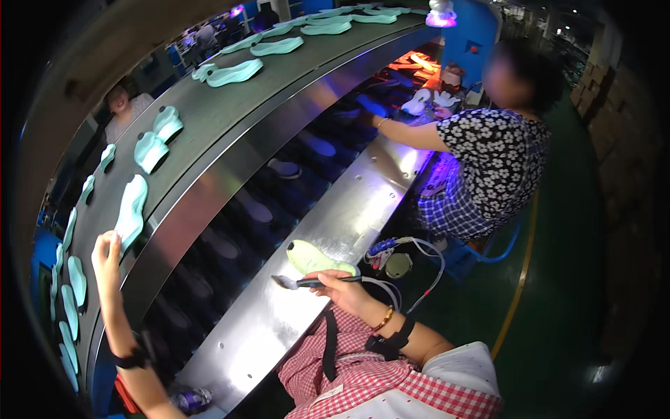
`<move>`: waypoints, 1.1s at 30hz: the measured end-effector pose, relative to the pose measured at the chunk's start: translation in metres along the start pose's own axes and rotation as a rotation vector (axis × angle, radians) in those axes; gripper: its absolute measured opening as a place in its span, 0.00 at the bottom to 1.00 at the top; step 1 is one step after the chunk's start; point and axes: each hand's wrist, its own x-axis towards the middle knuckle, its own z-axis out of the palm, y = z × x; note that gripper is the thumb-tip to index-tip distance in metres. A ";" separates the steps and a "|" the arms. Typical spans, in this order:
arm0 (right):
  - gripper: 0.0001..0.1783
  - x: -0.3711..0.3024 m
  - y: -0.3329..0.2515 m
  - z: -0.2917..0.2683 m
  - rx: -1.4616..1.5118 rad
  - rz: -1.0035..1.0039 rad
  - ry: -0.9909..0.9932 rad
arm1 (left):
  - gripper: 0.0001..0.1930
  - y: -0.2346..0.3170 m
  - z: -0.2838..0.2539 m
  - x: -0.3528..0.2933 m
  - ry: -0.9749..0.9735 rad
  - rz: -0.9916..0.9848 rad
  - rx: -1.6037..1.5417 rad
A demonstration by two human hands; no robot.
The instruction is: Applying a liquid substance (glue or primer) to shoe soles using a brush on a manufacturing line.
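My left hand (107, 253) reaches up to the upper conveyor, its fingers closed at the near end of a mint-green shoe sole (132, 206). A brush (301, 282) with a black handle and pale bristles is in my right hand (340, 290), its tip pointing left over the metal ledge. Directly beyond that hand, a yellow-green shoe sole (313, 258) lies on the ledge, its near edge partly covered by my fingers. Whether those fingers also touch this sole is hard to make out.
Many mint soles, such as a pair (151, 150), ride the dark upper conveyor (195, 115). Below it, a shadowed lower line carries soles (255, 207). A co-worker (492, 160) sits at the right along the metal ledge (349, 209). Hoses (436, 262) hang beside a round container (398, 265).
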 end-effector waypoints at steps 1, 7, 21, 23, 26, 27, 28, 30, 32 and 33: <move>0.14 0.003 0.002 0.000 -0.040 -0.009 0.022 | 0.14 0.014 0.012 -0.028 0.231 0.052 -0.102; 0.12 0.017 -0.008 0.011 -0.148 -0.021 0.058 | 0.17 0.052 0.035 -0.129 0.482 -0.454 -1.212; 0.11 0.007 -0.003 0.053 -0.216 0.064 0.029 | 0.48 0.073 0.168 -0.287 -0.142 -0.905 -2.030; 0.12 0.005 0.005 0.062 -0.329 0.112 -0.057 | 0.49 0.080 0.166 -0.280 -0.179 -0.787 -2.131; 0.12 0.008 0.016 0.068 -0.389 0.156 -0.113 | 0.48 0.086 0.169 -0.277 -0.095 -0.846 -2.156; 0.12 0.010 0.018 0.070 -0.427 0.163 -0.139 | 0.47 0.086 0.170 -0.277 -0.093 -0.847 -2.188; 0.12 0.012 0.020 0.071 -0.458 0.158 -0.149 | 0.46 0.091 0.169 -0.275 -0.047 -0.901 -2.144; 0.12 0.014 0.022 0.075 -0.476 0.165 -0.162 | 0.46 0.091 0.171 -0.277 -0.034 -0.887 -2.130; 0.12 0.017 0.024 0.076 -0.517 0.159 -0.182 | 0.43 0.093 0.171 -0.277 -0.004 -0.897 -2.079; 0.12 0.018 0.024 0.078 -0.516 0.160 -0.183 | 0.43 0.094 0.170 -0.277 -0.002 -0.897 -2.078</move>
